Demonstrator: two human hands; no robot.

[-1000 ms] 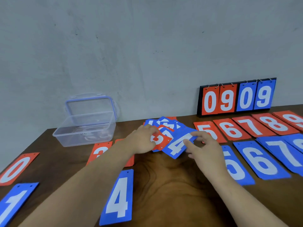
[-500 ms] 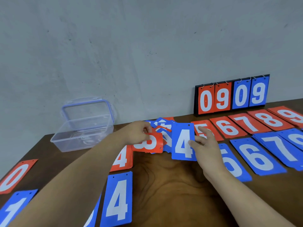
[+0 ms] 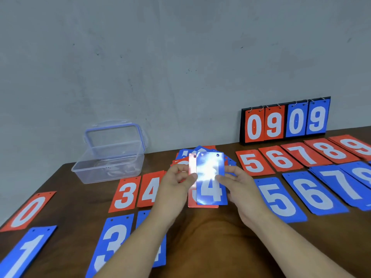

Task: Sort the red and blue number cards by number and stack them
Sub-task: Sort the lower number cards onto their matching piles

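The left hand and right hand are close together, raised off the table, each clamped on a card edge. The right thumb and curled fingers pinch the right side of the blue 4 card. The left thumb and fingers pinch the left side of the red card tucked just behind it, whose digit is mostly covered. Both cards are thin, glossy rectangles with two punched holes at the top, and glare whitens the blue one's upper half. Just beyond the hands lies a loose heap of mixed cards. Left of the left hand, a red 3 and a red 4 lie flat, with a red 0 further out. Nearer the person are a blue 1, a blue 3 and one more blue card half hidden under the left forearm. Right of the right hand run five red cards, starting with a red 5 and going up to 9. In front of them are a blue 5, a blue 6 and a blue 7. Far left of the hands sits a clear plastic box on the dark wooden table. Beyond the right hand a ring-bound scoreboard shows 0909.
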